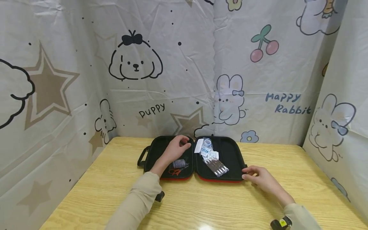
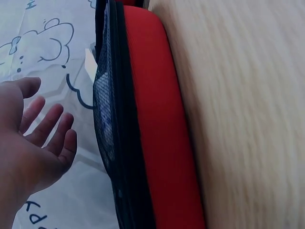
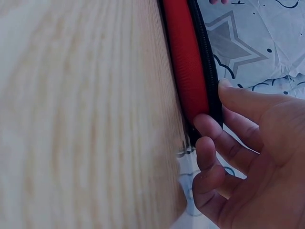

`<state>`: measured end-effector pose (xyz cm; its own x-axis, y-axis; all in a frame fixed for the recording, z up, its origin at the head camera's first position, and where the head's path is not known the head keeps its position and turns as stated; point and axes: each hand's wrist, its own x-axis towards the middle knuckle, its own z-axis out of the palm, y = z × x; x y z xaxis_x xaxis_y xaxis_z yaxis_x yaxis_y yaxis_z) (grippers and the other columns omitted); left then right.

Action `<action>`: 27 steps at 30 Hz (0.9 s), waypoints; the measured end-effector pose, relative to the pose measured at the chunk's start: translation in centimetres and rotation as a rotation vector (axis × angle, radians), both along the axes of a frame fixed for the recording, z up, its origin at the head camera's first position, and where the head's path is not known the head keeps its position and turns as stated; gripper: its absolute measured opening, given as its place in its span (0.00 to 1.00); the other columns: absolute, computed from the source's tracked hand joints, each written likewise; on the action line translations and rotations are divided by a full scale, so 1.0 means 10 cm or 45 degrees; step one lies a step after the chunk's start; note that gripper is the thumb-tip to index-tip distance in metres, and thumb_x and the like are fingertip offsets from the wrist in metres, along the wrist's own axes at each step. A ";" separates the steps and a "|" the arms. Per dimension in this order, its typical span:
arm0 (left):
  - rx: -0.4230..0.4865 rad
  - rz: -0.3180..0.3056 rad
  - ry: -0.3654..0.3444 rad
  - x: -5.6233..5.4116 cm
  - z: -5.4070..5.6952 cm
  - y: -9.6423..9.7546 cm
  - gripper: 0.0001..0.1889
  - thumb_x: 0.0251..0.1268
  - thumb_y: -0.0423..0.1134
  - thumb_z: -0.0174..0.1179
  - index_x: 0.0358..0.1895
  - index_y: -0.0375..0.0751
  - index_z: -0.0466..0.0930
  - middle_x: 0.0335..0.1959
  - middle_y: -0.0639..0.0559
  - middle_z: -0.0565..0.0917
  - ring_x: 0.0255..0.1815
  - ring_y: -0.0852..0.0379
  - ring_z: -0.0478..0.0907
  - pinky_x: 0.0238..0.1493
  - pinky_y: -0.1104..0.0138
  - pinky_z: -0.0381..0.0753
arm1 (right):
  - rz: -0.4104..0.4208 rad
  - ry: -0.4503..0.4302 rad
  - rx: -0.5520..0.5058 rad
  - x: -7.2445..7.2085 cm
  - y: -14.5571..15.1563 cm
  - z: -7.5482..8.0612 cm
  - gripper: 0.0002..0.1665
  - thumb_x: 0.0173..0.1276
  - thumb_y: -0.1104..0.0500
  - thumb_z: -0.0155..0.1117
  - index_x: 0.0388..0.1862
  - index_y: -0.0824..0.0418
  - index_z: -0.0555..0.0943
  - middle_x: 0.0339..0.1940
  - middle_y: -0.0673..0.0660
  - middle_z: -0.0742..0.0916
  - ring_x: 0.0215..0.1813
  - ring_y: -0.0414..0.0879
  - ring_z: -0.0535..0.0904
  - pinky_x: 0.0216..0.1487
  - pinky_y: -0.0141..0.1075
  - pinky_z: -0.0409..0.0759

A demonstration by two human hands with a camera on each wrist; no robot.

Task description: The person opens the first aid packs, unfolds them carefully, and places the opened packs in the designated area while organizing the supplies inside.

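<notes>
A black and red zip case (image 1: 220,180) lies spread wide on the table, both halves facing up. My left hand (image 1: 176,149) hovers over its left half with loosely bent fingers and nothing in them; the left wrist view shows that hand (image 2: 40,138) beside the mesh pocket (image 2: 106,114). At the right half's near corner, my right hand (image 3: 252,138) pinches the rim, thumb on the zip edge and fingers against the red side. Orange-handled scissors (image 1: 174,172) and a pale packet (image 1: 179,164) sit in the left half. A pack of cotton swabs (image 1: 217,166) lies in the right half.
Above the swabs are small white and blue packets (image 1: 205,151) and a white box-like piece (image 1: 198,146). A carry handle (image 1: 141,156) sticks out at the case's left. The wooden table (image 1: 201,204) meets a printed curtain (image 1: 184,80) at the back.
</notes>
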<state>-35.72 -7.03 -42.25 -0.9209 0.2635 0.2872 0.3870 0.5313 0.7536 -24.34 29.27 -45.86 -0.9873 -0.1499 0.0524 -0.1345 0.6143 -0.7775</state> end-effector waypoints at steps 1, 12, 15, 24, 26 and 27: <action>-0.006 -0.004 0.004 -0.01 0.00 0.03 0.16 0.70 0.44 0.61 0.55 0.40 0.79 0.47 0.47 0.81 0.41 0.53 0.77 0.48 0.59 0.77 | 0.002 0.000 -0.002 0.00 0.00 0.00 0.23 0.66 0.56 0.69 0.54 0.69 0.81 0.35 0.57 0.85 0.27 0.42 0.76 0.28 0.32 0.76; -0.101 -0.071 0.003 -0.08 -0.05 0.30 0.17 0.71 0.44 0.60 0.57 0.40 0.78 0.50 0.46 0.79 0.45 0.52 0.77 0.50 0.57 0.78 | 0.001 -0.019 -0.008 0.02 0.00 0.02 0.23 0.66 0.56 0.69 0.55 0.69 0.81 0.35 0.57 0.85 0.26 0.41 0.76 0.27 0.32 0.76; -0.144 -0.095 0.010 -0.09 -0.08 0.37 0.18 0.70 0.45 0.61 0.57 0.39 0.78 0.51 0.45 0.79 0.46 0.51 0.77 0.51 0.57 0.77 | 0.001 -0.019 -0.013 0.02 0.00 0.03 0.23 0.66 0.56 0.69 0.54 0.70 0.81 0.35 0.57 0.84 0.26 0.41 0.75 0.27 0.32 0.76; -0.477 -0.055 0.128 -0.09 -0.13 0.51 0.20 0.62 0.51 0.68 0.55 0.49 0.82 0.48 0.47 0.81 0.48 0.50 0.77 0.50 0.56 0.77 | 0.012 -0.007 -0.021 0.01 0.01 0.02 0.22 0.66 0.56 0.69 0.54 0.70 0.81 0.34 0.57 0.84 0.25 0.41 0.75 0.26 0.31 0.75; -0.568 -0.026 0.165 -0.09 -0.15 0.53 0.20 0.60 0.51 0.69 0.54 0.51 0.82 0.47 0.49 0.81 0.48 0.50 0.77 0.51 0.56 0.76 | 0.015 -0.004 -0.018 0.01 0.00 0.02 0.23 0.66 0.56 0.69 0.54 0.69 0.81 0.34 0.57 0.84 0.25 0.41 0.75 0.26 0.31 0.74; -0.603 -0.013 0.188 -0.10 -0.16 0.53 0.19 0.60 0.51 0.68 0.53 0.51 0.83 0.46 0.49 0.81 0.47 0.51 0.77 0.50 0.56 0.76 | 0.016 -0.004 -0.017 0.01 0.00 0.03 0.23 0.66 0.56 0.69 0.54 0.69 0.81 0.33 0.56 0.84 0.25 0.41 0.75 0.26 0.31 0.74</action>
